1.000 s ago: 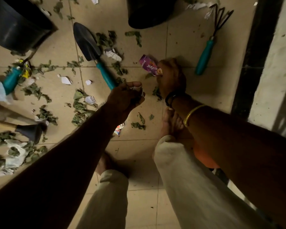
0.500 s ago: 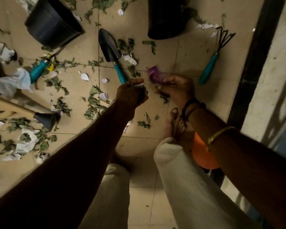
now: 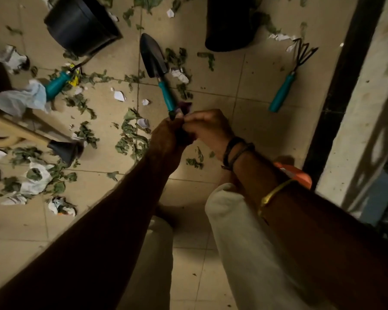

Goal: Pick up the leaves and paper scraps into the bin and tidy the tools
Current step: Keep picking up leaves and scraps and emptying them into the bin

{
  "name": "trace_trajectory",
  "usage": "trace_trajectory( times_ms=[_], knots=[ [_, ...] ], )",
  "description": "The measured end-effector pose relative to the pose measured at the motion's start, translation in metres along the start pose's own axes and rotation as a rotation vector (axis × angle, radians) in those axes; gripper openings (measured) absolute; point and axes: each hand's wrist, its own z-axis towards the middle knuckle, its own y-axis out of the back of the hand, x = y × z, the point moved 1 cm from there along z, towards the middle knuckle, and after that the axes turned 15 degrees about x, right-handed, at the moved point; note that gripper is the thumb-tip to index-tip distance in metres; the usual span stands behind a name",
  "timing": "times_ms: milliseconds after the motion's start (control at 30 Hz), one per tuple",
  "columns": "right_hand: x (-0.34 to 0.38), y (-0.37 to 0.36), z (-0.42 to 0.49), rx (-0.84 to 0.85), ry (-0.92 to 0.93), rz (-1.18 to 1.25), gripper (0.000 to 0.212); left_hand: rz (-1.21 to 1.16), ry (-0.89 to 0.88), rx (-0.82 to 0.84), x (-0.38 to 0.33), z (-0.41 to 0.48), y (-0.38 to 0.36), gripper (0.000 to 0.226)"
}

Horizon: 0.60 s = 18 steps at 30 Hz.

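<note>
Both hands have come together since a moment ago: the right hand point(image 3: 207, 127) has brought the purple wrapper point(image 3: 186, 107) to the left hand point(image 3: 166, 136), and curled fingers of each pinch it between them, above the trowel point(image 3: 154, 59) handle's end. Around lie three teal-handled tools, counting the hand rake point(image 3: 300, 55) and a half-hidden third tool point(image 3: 58, 81). Two black pots, left pot point(image 3: 83, 23) and right pot point(image 3: 231, 25), stand among many scattered leaves point(image 3: 130, 142) and paper scraps point(image 3: 119, 95).

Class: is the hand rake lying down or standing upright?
Lying down: the hand rake lies flat on the floor tiles, its whole length against them.
</note>
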Motion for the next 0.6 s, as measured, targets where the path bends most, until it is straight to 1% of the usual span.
trace_trajectory(
  times_ms=[33, 67, 100, 133, 200, 267, 333, 367, 400, 433, 500, 533, 600],
  knots=[
    [-0.003, 0.006, 0.001, 0.032, -0.018, 0.158, 0.016, 0.013, -0.015, -0.016, -0.001, -0.001, 0.004, 0.029],
    [-0.011, 0.015, 0.004, -0.007, -0.031, 0.249, 0.014, 0.013, -0.022, -0.039, -0.002, -0.002, 0.008, 0.026],
    [-0.021, 0.025, 0.007, -0.092, -0.057, 0.283, 0.011, 0.011, -0.023, -0.058, -0.003, -0.002, 0.013, 0.023],
    [-0.032, 0.035, 0.011, -0.188, -0.093, 0.260, 0.011, 0.002, -0.024, -0.068, -0.005, -0.002, 0.018, 0.022],
    [-0.061, 0.052, 0.023, -0.345, -0.201, 0.034, 0.013, -0.043, -0.016, -0.097, -0.004, -0.002, 0.028, 0.018],
    [-0.087, 0.061, 0.037, -0.381, -0.284, -0.227, 0.007, -0.051, -0.003, -0.104, 0.000, 0.000, 0.039, 0.020],
    [-0.109, 0.060, 0.055, -0.373, -0.327, -0.410, 0.027, -0.043, -0.004, -0.085, 0.005, 0.001, 0.048, 0.019],
    [-0.117, 0.056, 0.062, -0.380, -0.323, -0.455, 0.035, -0.041, -0.001, -0.079, 0.008, 0.001, 0.052, 0.018],
    [-0.124, 0.052, 0.069, -0.389, -0.309, -0.498, 0.037, -0.040, 0.005, -0.076, 0.012, 0.001, 0.056, 0.019],
    [-0.129, 0.046, 0.075, -0.392, -0.294, -0.539, 0.033, -0.036, 0.012, -0.068, 0.016, -0.001, 0.059, 0.022],
    [-0.133, 0.037, 0.081, -0.354, -0.276, -0.630, 0.017, -0.024, 0.016, -0.054, 0.025, -0.003, 0.067, 0.028],
    [-0.131, 0.032, 0.081, -0.335, -0.256, -0.653, 0.016, -0.023, 0.016, -0.057, 0.030, -0.006, 0.071, 0.027],
    [-0.129, 0.020, 0.075, -0.304, -0.210, -0.640, 0.019, -0.036, 0.017, -0.082, 0.039, -0.014, 0.076, 0.020]
  ],
)
